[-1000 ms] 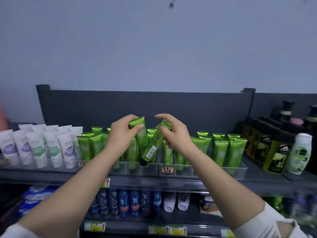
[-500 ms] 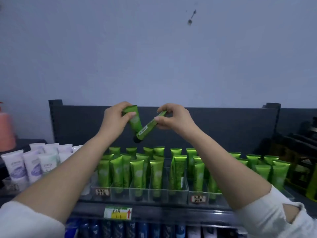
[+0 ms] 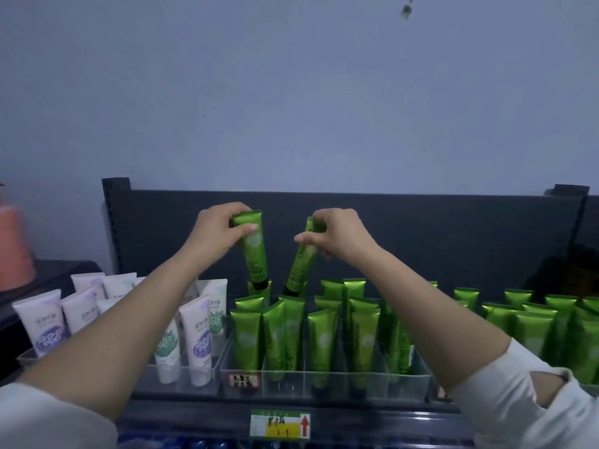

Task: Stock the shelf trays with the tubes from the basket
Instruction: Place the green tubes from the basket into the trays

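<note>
My left hand (image 3: 216, 234) grips a green tube (image 3: 254, 254) by its crimped top, cap pointing down. My right hand (image 3: 337, 233) holds a second green tube (image 3: 300, 262) the same way, tilted left. Both caps hang just above the back rows of a clear shelf tray (image 3: 324, 382) packed with several upright green tubes (image 3: 324, 332). The basket is out of view.
A clear tray of white tubes (image 3: 197, 332) stands to the left, and more green tubes (image 3: 534, 319) fill a tray on the right. A dark back panel (image 3: 453, 234) rises behind the shelf. An orange object (image 3: 14, 244) sits at far left. A price tag (image 3: 280, 424) marks the shelf edge.
Both hands have moved apart and lower, so the two tubes no longer cross and their caps now reach the back of the green tray. The view has moved closer to the shelf.
</note>
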